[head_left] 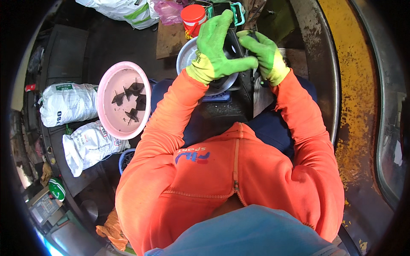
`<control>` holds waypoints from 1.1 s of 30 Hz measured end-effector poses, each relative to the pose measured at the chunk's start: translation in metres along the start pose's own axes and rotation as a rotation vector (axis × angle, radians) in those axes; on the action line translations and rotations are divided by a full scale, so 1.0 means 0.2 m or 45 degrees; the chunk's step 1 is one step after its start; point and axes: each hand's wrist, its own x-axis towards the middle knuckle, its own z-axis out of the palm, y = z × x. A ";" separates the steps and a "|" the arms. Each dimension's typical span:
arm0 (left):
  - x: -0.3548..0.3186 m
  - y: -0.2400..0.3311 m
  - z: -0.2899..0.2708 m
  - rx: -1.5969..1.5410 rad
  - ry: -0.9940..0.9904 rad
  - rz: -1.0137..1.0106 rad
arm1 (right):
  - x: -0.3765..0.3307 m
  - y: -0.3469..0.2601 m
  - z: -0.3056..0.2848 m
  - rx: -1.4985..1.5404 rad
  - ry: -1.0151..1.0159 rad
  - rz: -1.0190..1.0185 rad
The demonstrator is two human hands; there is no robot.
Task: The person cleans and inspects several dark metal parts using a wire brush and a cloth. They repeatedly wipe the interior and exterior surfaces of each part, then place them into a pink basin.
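Observation:
Both my hands wear green and yellow gloves. My left hand (215, 55) is over a white perforated basket (185, 57), fingers raised and apart, its thumb stretched toward the right hand. Beside it my right hand (265, 55) is closed, with a small dark piece (253, 36) showing at its fingers; the piece's shape is mostly hidden. A black surface (232, 45) shows between the hands, partly covered by the left one. To the left stands a pink basin (112, 81) with several black, angular finned parts (133, 88) inside.
White printed sacks (70, 104) lie left of the basin. A red-lidded container (193, 15) stands beyond my left hand, near a wooden board (169, 42) and a pink plastic bag (168, 10). A worn yellow metal panel (352, 85) runs along the right side.

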 end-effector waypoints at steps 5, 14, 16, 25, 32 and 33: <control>-0.03 -0.03 0.09 0.071 0.058 -0.032 | 0.00 0.13 0.04 -0.027 -0.014 0.280; -0.04 -0.22 0.04 -0.482 0.100 -1.054 | 0.08 0.23 0.07 -0.316 -0.033 0.066; -0.02 -0.26 -0.06 -1.323 0.298 -1.382 | 0.09 0.18 0.01 -0.305 -0.063 0.151; -0.08 -0.16 0.00 -1.045 -0.276 -0.692 | 0.13 0.08 -0.07 -0.166 0.130 -0.173; -0.15 -0.14 0.00 -0.511 -0.379 -0.441 | 0.11 -0.03 -0.10 -0.223 0.314 -0.219; -0.16 -0.15 0.00 -0.442 -0.387 -0.394 | 0.10 -0.04 -0.10 -0.240 0.299 -0.223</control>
